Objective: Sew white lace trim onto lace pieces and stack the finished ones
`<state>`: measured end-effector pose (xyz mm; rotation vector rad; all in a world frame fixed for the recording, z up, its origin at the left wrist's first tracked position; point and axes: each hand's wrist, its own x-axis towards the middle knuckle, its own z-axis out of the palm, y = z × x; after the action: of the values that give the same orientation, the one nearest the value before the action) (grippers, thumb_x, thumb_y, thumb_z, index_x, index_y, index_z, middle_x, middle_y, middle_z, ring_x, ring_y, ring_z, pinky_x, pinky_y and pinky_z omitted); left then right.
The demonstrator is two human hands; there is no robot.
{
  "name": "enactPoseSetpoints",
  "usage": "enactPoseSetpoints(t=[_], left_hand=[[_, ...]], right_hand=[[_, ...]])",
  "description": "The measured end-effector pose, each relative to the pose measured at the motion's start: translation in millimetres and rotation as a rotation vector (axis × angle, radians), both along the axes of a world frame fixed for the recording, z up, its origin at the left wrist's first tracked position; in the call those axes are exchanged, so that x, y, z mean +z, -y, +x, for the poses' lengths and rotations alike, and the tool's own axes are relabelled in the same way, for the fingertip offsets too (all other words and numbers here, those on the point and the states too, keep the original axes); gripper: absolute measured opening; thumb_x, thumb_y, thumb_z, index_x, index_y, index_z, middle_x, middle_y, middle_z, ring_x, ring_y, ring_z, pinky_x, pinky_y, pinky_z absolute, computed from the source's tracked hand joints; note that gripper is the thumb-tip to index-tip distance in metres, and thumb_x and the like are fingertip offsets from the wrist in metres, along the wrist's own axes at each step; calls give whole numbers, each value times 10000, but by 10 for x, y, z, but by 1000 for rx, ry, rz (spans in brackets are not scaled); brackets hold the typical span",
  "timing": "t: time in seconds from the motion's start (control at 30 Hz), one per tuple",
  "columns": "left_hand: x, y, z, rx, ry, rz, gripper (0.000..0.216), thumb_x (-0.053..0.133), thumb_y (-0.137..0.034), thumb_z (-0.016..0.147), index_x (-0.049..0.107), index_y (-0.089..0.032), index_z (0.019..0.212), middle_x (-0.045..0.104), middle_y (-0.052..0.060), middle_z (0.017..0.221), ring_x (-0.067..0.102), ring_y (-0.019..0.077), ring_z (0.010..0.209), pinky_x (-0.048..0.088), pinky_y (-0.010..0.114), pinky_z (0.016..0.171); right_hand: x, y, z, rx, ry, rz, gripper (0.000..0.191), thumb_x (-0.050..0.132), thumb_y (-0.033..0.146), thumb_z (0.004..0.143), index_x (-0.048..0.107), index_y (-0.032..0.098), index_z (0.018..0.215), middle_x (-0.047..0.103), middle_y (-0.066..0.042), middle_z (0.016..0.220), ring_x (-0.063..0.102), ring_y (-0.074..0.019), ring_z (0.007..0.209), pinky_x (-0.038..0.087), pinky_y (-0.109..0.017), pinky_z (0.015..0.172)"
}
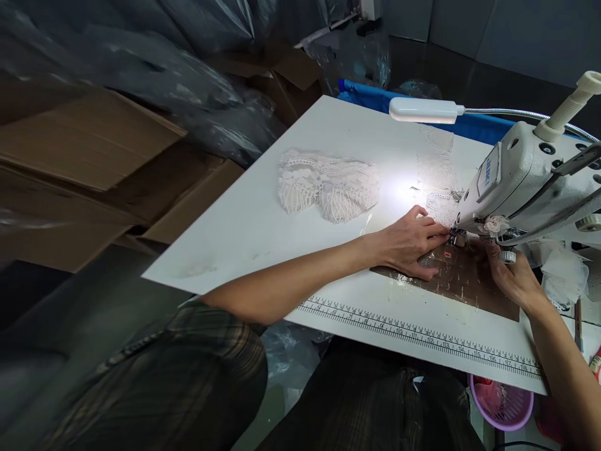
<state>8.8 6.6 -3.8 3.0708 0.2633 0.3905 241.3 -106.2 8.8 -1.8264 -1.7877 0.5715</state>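
Observation:
My left hand (416, 244) rests on the table just left of the needle of a white sewing machine (521, 169). Its thumb is spread apart, and its fingertips reach to the presser foot (456, 238) at the near edge of a piece of white lace (439, 169). My right hand (511, 275) is on the other side of the foot, low beside the machine head, its fingers partly hidden. Beneath both hands lies a brown plate (469, 282) with a shiny, scuffed surface. A second lace piece (328, 185) with two scalloped halves lies flat to the left.
A white lamp (425, 111) on a bendable neck lights the table (244, 232). A printed ruler (422, 338) runs along the front edge. White tulle (566, 272) sits at right, a purple basket (509, 413) below. Cardboard boxes (79, 138) stand left.

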Motion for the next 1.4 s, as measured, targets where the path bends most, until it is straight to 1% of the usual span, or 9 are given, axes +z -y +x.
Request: enactPoseSetpoints(t=[0.1, 0.23, 0.43, 0.7, 0.87, 0.97, 1.07, 1.2, 1.4], left_hand=[[-25, -6, 1, 2, 11, -12, 592, 504, -562, 879, 612, -136, 1276, 633, 145, 1276, 612, 278, 1010, 352, 460, 958], [-51, -3, -2, 16, 27, -9, 628, 497, -556, 885, 576, -93, 1302, 601, 185, 1311, 600, 299, 1023, 368, 467, 929], [-88, 11, -17, 70, 50, -41, 698, 508, -565, 891, 471, -87, 1398, 512, 217, 1427, 539, 344, 1214, 318, 513, 1061], [-63, 30, 12, 218, -128, -100, 871, 459, -676, 922, 305, -60, 1518, 263, 201, 1614, 260, 378, 1479, 156, 528, 1189], [64, 313, -30, 461, -189, -37, 860, 391, -730, 932, 451, -27, 1423, 383, 258, 1531, 483, 412, 1265, 347, 492, 998], [130, 348, -60, 488, -168, -23, 768, 366, -722, 945, 615, -42, 1204, 550, 260, 1349, 588, 351, 1024, 381, 453, 892], [189, 61, -37, 423, -113, -47, 570, 329, -567, 1021, 668, -109, 994, 642, 176, 1181, 600, 273, 931, 393, 387, 824], [188, -595, 58, 314, -11, -122, 288, 403, -268, 1001, 667, -152, 1004, 656, 108, 1175, 614, 194, 927, 398, 318, 806], [60, -1009, 52, 269, 12, -238, 184, 545, -330, 902, 646, -180, 871, 665, 103, 991, 601, 210, 932, 436, 306, 786]], right_hand=[[-69, -31, -10, -51, -26, 32, 605, 300, 662, 948, 674, 197, 845, 689, -114, 886, 659, -272, 919, 541, -428, 822], [-159, 52, -55, -40, -34, 100, 585, 375, 674, 933, 653, 194, 1117, 685, -137, 1103, 645, -274, 1049, 532, -435, 891], [-360, 103, -52, -51, 119, 294, 367, 456, 440, 947, 704, 194, 1061, 681, -121, 1015, 673, -246, 967, 561, -420, 857], [-447, 94, -85, -12, 212, 407, 321, 478, 341, 937, 721, 217, 1105, 668, -109, 1043, 674, -238, 966, 569, -417, 864], [-473, 128, -110, -11, 217, 385, 345, 462, 352, 947, 724, 208, 1119, 651, -119, 1034, 668, -235, 890, 578, -412, 803], [-495, 135, -120, 0, 229, 334, 378, 439, 365, 953, 726, 204, 1139, 639, -130, 1035, 660, -237, 855, 578, -417, 776], [-512, 132, -117, 2, 232, 316, 384, 434, 367, 951, 729, 212, 1142, 641, -130, 1045, 656, -236, 846, 576, -425, 783], [-525, 122, -102, 10, 234, 314, 387, 431, 367, 947, 732, 212, 1135, 645, -128, 1029, 657, -241, 846, 574, -419, 761], [-538, 111, -95, 24, 210, 346, 357, 438, 348, 948, 730, 223, 1109, 648, -117, 1032, 656, -239, 884, 571, -416, 787]])
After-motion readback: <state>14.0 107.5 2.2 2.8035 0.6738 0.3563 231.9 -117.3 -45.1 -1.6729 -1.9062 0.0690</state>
